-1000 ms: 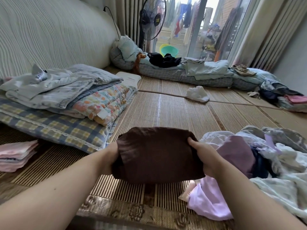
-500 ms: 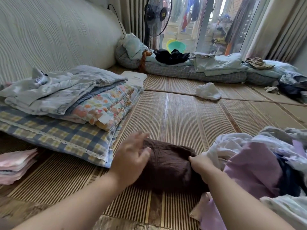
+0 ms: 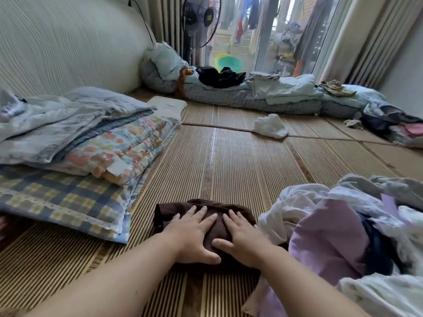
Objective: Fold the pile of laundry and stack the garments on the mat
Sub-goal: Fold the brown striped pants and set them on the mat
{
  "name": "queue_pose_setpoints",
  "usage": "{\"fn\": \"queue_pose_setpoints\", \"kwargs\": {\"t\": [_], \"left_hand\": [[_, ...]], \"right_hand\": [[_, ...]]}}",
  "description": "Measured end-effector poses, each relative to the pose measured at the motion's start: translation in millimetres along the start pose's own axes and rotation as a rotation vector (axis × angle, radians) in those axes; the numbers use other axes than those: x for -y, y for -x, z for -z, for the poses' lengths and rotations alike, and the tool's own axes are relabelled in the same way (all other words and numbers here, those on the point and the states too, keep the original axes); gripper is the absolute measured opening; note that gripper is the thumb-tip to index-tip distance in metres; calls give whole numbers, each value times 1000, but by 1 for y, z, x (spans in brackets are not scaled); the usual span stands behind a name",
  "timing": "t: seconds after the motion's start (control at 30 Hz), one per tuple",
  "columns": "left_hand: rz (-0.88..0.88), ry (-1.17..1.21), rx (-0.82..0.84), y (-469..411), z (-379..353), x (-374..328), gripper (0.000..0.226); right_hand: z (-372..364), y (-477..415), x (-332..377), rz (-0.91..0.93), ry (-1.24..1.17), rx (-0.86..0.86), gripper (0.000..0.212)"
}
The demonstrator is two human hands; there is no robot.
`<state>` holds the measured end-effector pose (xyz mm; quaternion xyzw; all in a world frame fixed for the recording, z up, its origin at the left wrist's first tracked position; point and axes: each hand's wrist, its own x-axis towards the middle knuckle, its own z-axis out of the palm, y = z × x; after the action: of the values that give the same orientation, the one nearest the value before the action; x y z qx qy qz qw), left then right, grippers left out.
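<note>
A folded dark brown garment (image 3: 219,208) lies on the striped bamboo mat (image 3: 229,161) right in front of me. My left hand (image 3: 194,234) and my right hand (image 3: 242,240) both press flat on top of it, fingers straight and spread, thumbs nearly touching. To the right sits the unfolded laundry pile (image 3: 343,236), with white, lilac, dark blue and pale green pieces tangled together; its lilac piece touches the brown garment's right side.
Folded quilts (image 3: 75,143) are stacked on a plaid pad at the left. A white cloth (image 3: 271,125) lies on the mat farther ahead. Bedding rolls (image 3: 251,97), a standing fan (image 3: 201,17) and more clothes (image 3: 393,124) line the far side by the glass door.
The brown garment, held up in both hands a second ago, has been laid down on the mat. Both hands let go and now press flat on its top.
</note>
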<state>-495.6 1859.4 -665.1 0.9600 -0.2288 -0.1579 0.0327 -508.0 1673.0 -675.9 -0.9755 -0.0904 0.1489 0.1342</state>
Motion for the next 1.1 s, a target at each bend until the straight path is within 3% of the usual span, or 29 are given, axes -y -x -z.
{"fn": "queue_pose_setpoints", "kwargs": {"t": [0.17, 0.27, 0.77, 1.1], "left_hand": [[35, 18, 78, -15, -5, 19, 124], [32, -12, 72, -35, 1, 33, 127], [218, -1, -38, -187, 53, 135, 126], [204, -65, 48, -195, 67, 141, 128]], "right_hand": [[-1, -19, -8, -9, 19, 134, 126], [3, -45, -9, -17, 48, 139, 134], [43, -252, -13, 9, 151, -32, 126], [43, -256, -12, -30, 114, -4, 136]]}}
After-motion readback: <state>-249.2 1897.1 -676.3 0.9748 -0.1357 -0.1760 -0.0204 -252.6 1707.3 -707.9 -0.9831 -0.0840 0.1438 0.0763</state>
